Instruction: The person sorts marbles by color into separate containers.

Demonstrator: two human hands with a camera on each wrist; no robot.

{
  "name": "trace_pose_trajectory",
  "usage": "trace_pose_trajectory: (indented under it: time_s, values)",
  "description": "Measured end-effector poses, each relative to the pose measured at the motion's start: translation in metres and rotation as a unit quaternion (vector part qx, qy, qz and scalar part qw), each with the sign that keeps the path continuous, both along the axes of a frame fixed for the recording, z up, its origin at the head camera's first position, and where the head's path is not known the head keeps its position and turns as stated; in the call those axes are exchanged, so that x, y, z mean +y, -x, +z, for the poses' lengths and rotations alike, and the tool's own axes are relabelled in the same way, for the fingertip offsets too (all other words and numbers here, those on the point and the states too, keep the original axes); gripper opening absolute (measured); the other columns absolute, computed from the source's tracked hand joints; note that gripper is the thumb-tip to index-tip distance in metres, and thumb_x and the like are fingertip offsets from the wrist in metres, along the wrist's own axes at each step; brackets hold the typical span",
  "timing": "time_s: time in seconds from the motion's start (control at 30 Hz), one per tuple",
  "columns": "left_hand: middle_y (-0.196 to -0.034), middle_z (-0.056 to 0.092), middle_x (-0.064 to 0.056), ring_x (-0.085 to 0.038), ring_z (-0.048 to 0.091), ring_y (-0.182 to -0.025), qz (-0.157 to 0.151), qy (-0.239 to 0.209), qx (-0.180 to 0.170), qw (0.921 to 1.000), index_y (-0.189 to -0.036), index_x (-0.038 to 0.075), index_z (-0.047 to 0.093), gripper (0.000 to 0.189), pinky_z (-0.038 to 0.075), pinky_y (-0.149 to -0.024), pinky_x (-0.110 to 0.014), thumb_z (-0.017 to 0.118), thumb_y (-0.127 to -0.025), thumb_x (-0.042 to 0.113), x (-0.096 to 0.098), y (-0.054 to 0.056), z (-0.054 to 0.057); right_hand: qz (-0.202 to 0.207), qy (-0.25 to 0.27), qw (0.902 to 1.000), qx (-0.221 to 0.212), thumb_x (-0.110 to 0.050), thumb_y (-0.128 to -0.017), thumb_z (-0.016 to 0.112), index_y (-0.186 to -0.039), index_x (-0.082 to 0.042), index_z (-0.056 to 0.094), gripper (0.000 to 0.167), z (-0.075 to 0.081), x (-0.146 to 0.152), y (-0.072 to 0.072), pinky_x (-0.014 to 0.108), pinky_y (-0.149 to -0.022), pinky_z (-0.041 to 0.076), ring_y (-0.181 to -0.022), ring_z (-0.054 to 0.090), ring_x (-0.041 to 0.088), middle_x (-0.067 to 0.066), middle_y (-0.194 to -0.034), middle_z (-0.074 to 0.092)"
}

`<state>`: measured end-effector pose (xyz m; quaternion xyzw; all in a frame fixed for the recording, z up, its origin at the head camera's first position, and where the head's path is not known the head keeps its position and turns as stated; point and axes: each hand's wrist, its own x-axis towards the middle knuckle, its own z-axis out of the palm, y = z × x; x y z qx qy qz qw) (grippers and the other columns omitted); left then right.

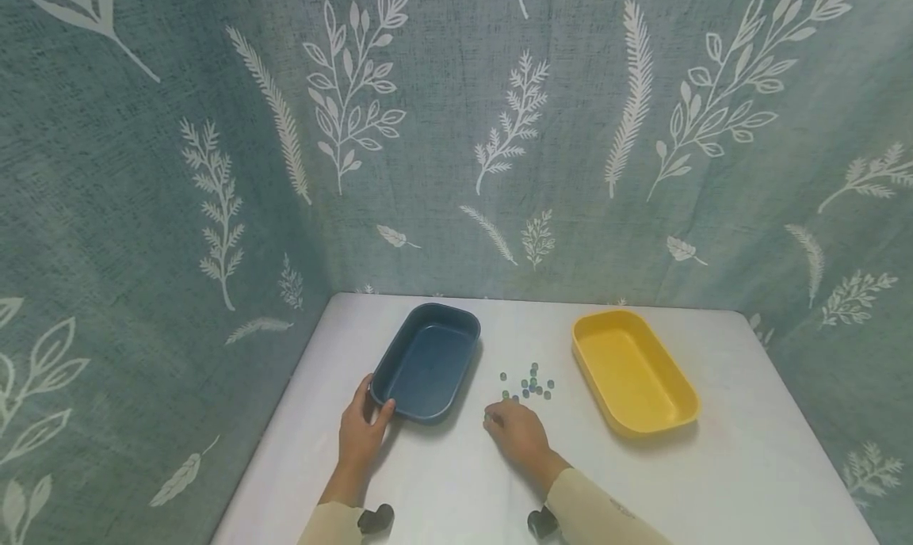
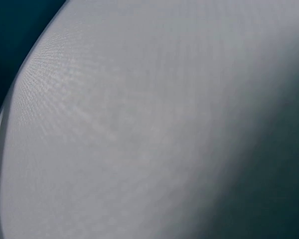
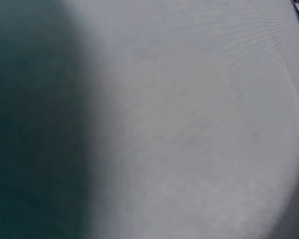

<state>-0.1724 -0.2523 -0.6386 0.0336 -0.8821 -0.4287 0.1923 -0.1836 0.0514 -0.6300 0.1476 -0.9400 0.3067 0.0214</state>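
My left hand (image 1: 362,432) grips the near left corner of a dark blue rectangular tray (image 1: 399,412), thumb on the near rim and fingers along the outer left side. To the right of that tray, my right hand (image 1: 519,434) is low over the white table, fingers curled and pinching a small glass marble (image 1: 489,416) at the tips. Just beyond it lie several small green and blue glass marbles (image 1: 533,382), loosely scattered. Both wrist views show mostly blurred white table surface, with an edge of the blue tray (image 2: 15,40) at the upper left of the left one.
A yellow rectangular tray (image 1: 681,418) stands on the right, past the marbles. The white table (image 1: 742,466) ends at the back and left against teal curtains (image 1: 442,236) with white leaf prints. Dark wrist cameras (image 1: 376,519) sit at both cuffs.
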Motion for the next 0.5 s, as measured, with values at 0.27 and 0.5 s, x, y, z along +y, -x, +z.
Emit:
trace_pose_trajectory:
  time_s: [0.27, 0.5]
  values:
    - [-0.148, 0.043, -0.015, -0.036, 0.039, -0.135, -0.002, -0.002, 0.007, 1.0, -0.148, 0.01, 0.038, 0.07, 0.028, -0.111, -0.053, 0.068, -0.091, 0.036, 0.0, 0.0, 0.0, -0.009, 0.023, 0.9995, -0.018, -0.032, -0.094, 0.06, -0.113, -0.014, 0.068, 0.028, -0.002, 0.002, 0.001, 0.045, -0.097, 0.047, -0.11, 0.062, 0.026, 0.003, -0.113, 0.068]
    - [-0.146, 0.044, -0.016, -0.038, 0.04, -0.134, 0.004, 0.007, 0.015, 0.9998, -0.148, 0.01, 0.039, 0.07, 0.028, -0.11, -0.054, 0.07, -0.09, 0.034, 0.001, -0.001, 0.0, -0.004, 0.084, 0.9952, -0.049, -0.03, -0.096, 0.06, -0.117, -0.015, 0.067, 0.026, 0.0, 0.01, 0.002, 0.045, -0.099, 0.046, -0.114, 0.06, 0.024, 0.001, -0.115, 0.067]
